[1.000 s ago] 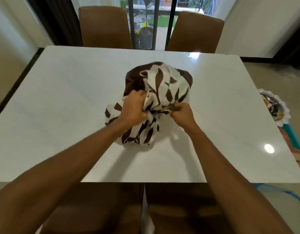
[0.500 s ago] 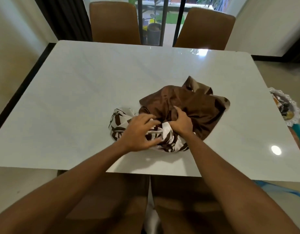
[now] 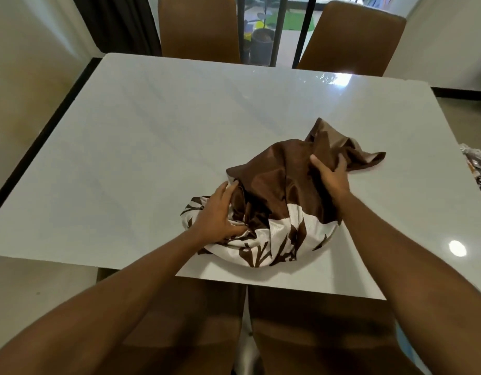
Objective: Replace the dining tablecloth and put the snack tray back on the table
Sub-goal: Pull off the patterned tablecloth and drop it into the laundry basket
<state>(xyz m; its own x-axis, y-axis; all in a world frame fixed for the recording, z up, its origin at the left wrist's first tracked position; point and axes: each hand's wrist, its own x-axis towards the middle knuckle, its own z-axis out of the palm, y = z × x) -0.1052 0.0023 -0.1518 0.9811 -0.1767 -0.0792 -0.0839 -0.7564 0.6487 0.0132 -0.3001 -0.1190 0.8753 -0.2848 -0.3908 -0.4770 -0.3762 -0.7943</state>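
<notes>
Head view: a bunched tablecloth (image 3: 282, 190) of glossy brown fabric with a white, leaf-printed border is seen lying on a glossy white rectangular table (image 3: 152, 158), near the front edge and toward 4 o'clock of the tabletop's middle. The heap is held from both sides. At its 9 o'clock flank the left hand (image 3: 220, 212) is dug into the folds, with the fingers tucked under a brown fold and the thumb pressed into the printed part, so that a wad of cloth is pinched. At about 1 o'clock the right hand (image 3: 331, 177) is closed round a ridge of brown fabric. The heap's long axis is judged to run from 7 to 1 o'clock. A loose brown corner (image 3: 369, 158) trails at 2 o'clock, just beyond the right hand, which is the nearer hand to it. Bare tabletop lies from 9 to 12 o'clock of the heap, so spreading would probably be led that way. A silver-rimmed snack tray (image 3: 477, 169) is partly seen beyond the table's 3 o'clock edge, not yet returned. Two brown upholstered chairs (image 3: 198, 25) are set at 12 o'clock.
</notes>
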